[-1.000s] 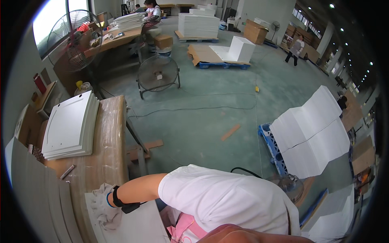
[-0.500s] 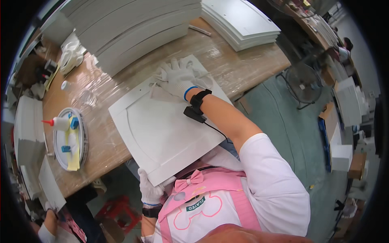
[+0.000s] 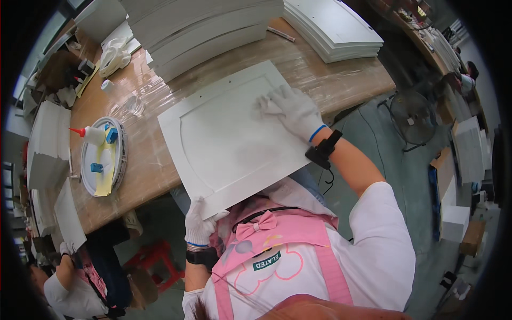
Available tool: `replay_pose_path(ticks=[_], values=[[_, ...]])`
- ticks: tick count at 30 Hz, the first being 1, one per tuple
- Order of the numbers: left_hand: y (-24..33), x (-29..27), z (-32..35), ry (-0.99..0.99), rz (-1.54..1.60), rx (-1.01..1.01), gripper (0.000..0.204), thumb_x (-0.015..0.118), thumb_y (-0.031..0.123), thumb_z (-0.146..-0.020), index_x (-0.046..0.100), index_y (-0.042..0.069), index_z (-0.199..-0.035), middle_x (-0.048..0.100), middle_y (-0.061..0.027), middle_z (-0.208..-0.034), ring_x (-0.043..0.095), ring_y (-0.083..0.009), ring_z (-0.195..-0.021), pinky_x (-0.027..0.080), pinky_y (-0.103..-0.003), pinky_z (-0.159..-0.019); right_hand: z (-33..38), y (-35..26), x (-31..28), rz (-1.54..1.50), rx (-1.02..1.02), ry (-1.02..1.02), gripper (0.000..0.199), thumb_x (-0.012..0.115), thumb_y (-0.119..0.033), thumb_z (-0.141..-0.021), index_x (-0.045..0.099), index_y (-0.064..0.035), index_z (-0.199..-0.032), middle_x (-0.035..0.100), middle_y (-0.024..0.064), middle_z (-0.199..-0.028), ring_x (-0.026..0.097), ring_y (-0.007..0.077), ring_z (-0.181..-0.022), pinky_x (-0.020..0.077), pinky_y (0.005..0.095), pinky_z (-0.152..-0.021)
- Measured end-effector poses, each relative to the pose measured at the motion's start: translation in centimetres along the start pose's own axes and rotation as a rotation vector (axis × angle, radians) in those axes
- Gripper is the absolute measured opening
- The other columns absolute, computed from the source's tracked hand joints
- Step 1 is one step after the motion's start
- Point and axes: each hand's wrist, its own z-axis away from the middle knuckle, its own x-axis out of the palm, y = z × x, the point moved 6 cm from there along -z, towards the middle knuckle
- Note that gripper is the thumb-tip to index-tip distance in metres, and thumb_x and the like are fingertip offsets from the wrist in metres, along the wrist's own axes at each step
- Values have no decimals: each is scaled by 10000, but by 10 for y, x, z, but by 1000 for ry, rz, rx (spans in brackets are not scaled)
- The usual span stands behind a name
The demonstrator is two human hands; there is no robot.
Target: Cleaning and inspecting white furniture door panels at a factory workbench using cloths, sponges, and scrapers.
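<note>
L hand point(image 3: 200, 224) grip clamps white panel point(image 3: 229, 138) near corner; R hand point(image 3: 290, 109) flat on top, fingers spread.

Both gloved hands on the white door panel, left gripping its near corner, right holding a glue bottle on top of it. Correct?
Not quite. In the head view the right hand holds no bottle: it lies flat on the white door panel, possibly over a pale cloth. The glue bottle sits on the round tray to the left. The left hand does grip the near corner.

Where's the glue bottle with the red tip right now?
The glue bottle lies on the round tray at the table's left, left of the white panel.
</note>
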Motion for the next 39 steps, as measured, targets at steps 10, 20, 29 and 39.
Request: replay_pose_path(ticks=[10, 20, 29, 39], values=[[15, 27, -16, -88, -54, 5, 376, 476, 259, -1026, 446, -11, -1287, 601, -215, -1178, 659, -381, -1010, 641, -536, -671, -9, -69, -25, -197, -260, -84, 554, 681, -212, -796, 525, -167, -1326, 553, 162, -1267, 560, 394, -1127, 476, 458, -921], [50, 15, -11, 99, -544, 25, 292, 498, 245, -1007, 533, 38, -1211, 614, -104, -1078, 653, -251, -926, 578, -386, -759, -70, 9, 26, -13, -205, 120, 512, 674, -277, -810, 550, -106, -1277, 555, 152, -1231, 503, 372, -1132, 400, 472, -977], [44, 24, -41, 169, -513, 77, 302, 498, 239, -1007, 597, -16, -1136, 665, -92, -1012, 646, -147, -908, 543, -293, -791, -27, -79, 40, -282, -533, -29, 578, 675, -297, -770, 539, -140, -1308, 526, 146, -1277, 488, 353, -1203, 366, 513, -1039], [220, 62, -29, 396, -754, 745, 549, 639, 239, -958, 402, -10, -1387, 585, -204, -1214, 659, -233, -908, 582, -315, -764, -30, -84, 34, -228, -513, -65, 554, 678, -263, -759, 560, -166, -1291, 534, 142, -1300, 470, 377, -1239, 343, 543, -1069]])
